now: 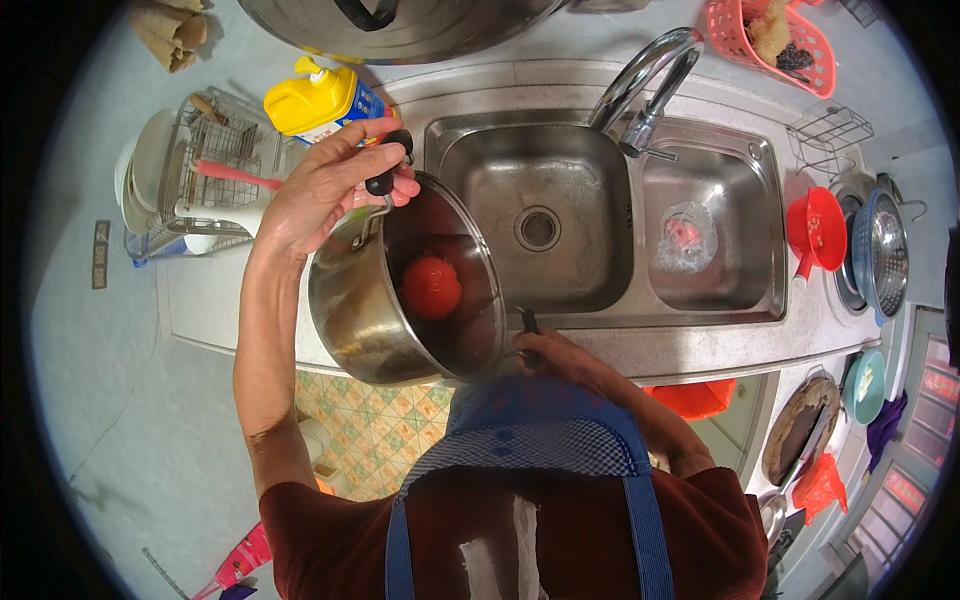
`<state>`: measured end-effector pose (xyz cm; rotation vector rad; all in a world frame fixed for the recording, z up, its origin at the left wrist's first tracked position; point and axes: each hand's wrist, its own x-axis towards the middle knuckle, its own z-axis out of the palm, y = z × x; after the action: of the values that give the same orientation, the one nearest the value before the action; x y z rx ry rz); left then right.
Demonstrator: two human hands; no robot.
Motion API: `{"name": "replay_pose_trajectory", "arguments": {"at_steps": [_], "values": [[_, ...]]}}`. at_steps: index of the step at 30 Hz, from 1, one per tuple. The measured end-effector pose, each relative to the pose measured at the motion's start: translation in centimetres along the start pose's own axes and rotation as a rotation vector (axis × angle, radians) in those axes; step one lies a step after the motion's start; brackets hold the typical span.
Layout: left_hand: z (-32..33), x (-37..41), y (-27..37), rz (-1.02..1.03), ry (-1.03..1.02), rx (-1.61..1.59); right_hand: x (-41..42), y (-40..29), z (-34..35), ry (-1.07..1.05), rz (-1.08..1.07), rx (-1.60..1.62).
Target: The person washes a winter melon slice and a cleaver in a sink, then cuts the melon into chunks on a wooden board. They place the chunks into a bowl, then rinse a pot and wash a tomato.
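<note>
A two-handled stainless steel pot (375,300) is tilted, its mouth facing the double-basin steel sink (540,187). Inside lies a red, round item that looks like a tomato (431,287). My left hand (337,172) grips the black upper handle. My right hand (547,351) grips the black lower handle near the counter's front edge. Under the chrome faucet (652,82), the large basin shows its drain. A crumpled clear plastic bag (686,236) with something reddish in it lies in the small basin.
A yellow pump jug (315,101) and a wire dish rack (217,165) stand at left. A large metal lid (405,30) is behind. To the right are a red dipper (817,229), steel colander (890,255), and a knife on a round cutting board (802,427).
</note>
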<state>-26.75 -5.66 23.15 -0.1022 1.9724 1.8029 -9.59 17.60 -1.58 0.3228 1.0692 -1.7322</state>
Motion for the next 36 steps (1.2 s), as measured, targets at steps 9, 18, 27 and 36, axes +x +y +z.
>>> {"name": "replay_pose_trajectory", "arguments": {"at_steps": [9, 18, 27, 36], "values": [[1.6, 0.7, 1.2, -0.016, -0.022, 0.07, 0.6, 0.6, -0.7, -0.09, -0.001, 0.045], [3.0, 1.4, 2.0, -0.032, -0.03, 0.082, 0.8, 0.5, -1.0, -0.109, 0.0, 0.04], [3.5, 2.3, 2.2, -0.032, -0.071, 0.129, 0.4, 0.0, -0.9, -0.1, 0.024, 0.041], [4.6, 2.6, 2.6, -0.029, -0.071, 0.157, 0.5, 0.0, -1.1, -0.123, 0.027, 0.029]]}}
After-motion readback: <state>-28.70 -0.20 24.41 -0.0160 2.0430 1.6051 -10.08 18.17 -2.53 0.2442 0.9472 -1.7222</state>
